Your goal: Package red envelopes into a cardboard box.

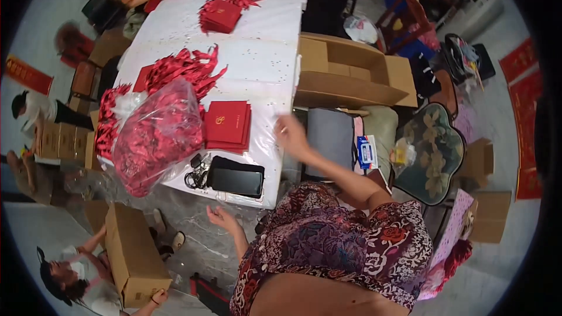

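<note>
My right hand [291, 136] is over the white table's right edge, smeared by motion, so its fingers do not show clearly. Just left of it lies a stack of red booklets [227, 122] with gold print on the cover. My left hand [223, 220] hangs in front of the table's near edge, its fingers loosely spread and nothing seen in them. A black phone [236, 180] lies on the near corner of the table, with a tangled dark cord [196, 177] beside it. A clear plastic bag [161, 134] full of red ribbons sits left of the stack.
More red ribbons [186, 70] and booklets [220, 15] lie farther up the white table [260, 52]. An open cardboard box [351, 85] stands to the right, near a flower-patterned stool [430, 155]. At lower left a person holds a carton [133, 254]. Others work at the far end.
</note>
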A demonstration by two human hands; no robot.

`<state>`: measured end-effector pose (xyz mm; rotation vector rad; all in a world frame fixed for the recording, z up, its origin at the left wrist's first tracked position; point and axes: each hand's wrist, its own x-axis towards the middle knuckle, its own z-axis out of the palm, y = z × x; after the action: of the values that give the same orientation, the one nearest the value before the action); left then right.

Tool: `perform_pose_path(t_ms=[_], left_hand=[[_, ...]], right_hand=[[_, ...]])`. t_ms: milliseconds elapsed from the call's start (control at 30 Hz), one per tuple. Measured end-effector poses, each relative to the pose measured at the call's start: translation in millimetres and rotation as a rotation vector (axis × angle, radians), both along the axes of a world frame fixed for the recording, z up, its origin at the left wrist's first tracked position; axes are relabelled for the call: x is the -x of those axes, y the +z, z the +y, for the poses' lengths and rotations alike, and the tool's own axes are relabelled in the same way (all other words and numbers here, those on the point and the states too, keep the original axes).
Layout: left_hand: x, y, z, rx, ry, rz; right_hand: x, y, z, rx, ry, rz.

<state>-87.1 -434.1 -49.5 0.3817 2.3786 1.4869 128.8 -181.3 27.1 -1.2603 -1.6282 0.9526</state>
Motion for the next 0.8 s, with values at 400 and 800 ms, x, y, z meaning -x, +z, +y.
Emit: perform_pose_path(t_ms=[400,800], left_hand=[[-57,70,67,-0.055,-0.667,0.410],[-160,20,136,0.108,-1.211,0.439]], right_hand=[[-183,-95,67,0.350,-0.299,-0.506],[-326,-117,164,0.766,-0.894,0.219]])
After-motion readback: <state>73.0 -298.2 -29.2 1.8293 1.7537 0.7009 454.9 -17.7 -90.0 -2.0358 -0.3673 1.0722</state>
